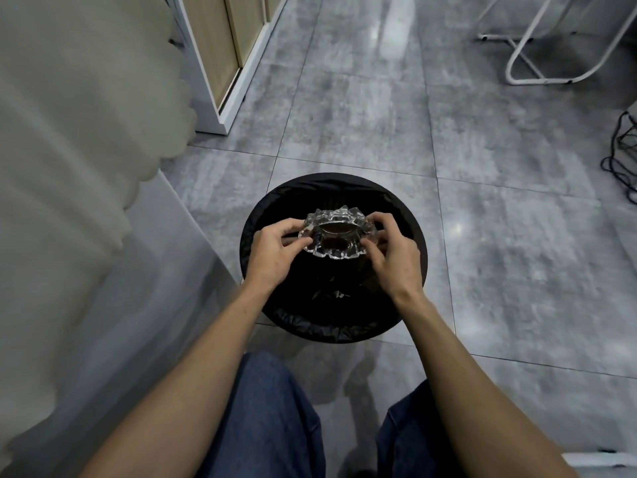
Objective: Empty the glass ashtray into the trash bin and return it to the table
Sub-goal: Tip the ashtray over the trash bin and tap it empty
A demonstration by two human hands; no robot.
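Note:
A clear cut-glass ashtray (336, 233) with a scalloped rim hangs directly over the open mouth of a round trash bin (262, 215) lined with a black bag. It is tilted away from me, so I see its underside and dark centre. My left hand (275, 251) grips its left edge and my right hand (393, 253) grips its right edge. What lies inside the bin is too dark to make out.
A table with a pale scalloped cloth (86, 139) stands close on the left. A wood-and-white cabinet (220, 63) sits at the back left. A white metal frame (537, 63) and black cables (620, 160) lie on the grey tiled floor at the right.

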